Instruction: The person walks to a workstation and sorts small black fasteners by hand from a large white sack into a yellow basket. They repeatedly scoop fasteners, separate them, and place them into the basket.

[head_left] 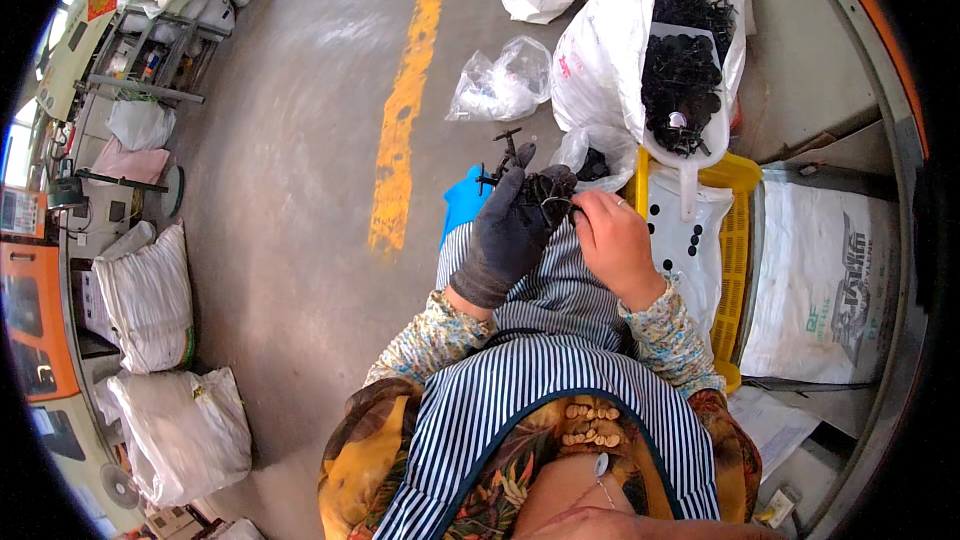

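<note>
My left hand [500, 235], in a dark grey glove, is closed around a black plastic piece with thin branching arms [508, 145]. The arms stick out past the fingertips. More small black parts [545, 190] bunch against the palm, and a thin pale curved line shows among them. My right hand [618, 245], bare and with a ring, meets the left one there. Its thumb and fingers are pinched together at the edge of the black parts; what lies between them is too small to make out.
Right of my hands, a yellow basket [738, 270] holds a white bag [700, 285] with several black discs on it. A white scoop [688, 180] full of black parts rests at an open white sack [590, 70]. Clear plastic bags [505, 80] lie on the floor. Sacks [150, 295] stand far left.
</note>
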`<state>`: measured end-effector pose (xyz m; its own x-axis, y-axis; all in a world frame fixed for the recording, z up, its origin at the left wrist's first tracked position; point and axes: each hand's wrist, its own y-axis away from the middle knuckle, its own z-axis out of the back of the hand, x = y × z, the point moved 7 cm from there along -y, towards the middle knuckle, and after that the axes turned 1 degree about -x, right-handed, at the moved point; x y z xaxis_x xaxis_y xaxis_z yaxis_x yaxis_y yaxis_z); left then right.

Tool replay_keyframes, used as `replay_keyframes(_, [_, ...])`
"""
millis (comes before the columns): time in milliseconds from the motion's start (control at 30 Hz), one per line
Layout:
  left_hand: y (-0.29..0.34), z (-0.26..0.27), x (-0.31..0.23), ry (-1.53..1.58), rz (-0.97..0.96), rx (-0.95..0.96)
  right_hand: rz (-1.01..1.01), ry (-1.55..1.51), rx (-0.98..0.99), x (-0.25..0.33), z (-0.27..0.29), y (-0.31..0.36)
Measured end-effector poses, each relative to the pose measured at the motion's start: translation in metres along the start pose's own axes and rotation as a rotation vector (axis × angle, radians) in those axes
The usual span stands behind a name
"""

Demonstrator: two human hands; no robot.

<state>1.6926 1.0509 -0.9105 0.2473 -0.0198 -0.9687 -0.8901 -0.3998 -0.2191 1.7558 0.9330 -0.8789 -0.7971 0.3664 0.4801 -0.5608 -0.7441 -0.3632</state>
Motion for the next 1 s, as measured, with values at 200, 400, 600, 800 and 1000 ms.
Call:
replay_keyframes(200, [0.005, -0.002, 0.014, 0.520, 0.221, -0.051, 0.012, 0.183, 0.047, 0.005, -0.008, 0.002])
replay_keyframes(400, [0.004, -0.003, 0.035, 1.040, 0.456, -0.121, -0.009, 0.000, -0.145, 0.006, 0.012, -0.003])
replay_keyframes(600, [0.006, 0.002, 0.018, 0.273, 0.058, -0.044, 0.191, 0.066, -0.242, 0.061, 0.012, -0.008])
replay_keyframes(800, [0.005, -0.004, 0.012, 0.828, 0.118, -0.039, 0.112, -0.010, -0.302, 0.046, 0.004, -0.015])
replay_keyframes(1000, [-0.001, 0.009, 0.027, 0.344, 0.110, -0.002, -0.041, -0.319, -0.128, 0.028, -0.006, -0.017])
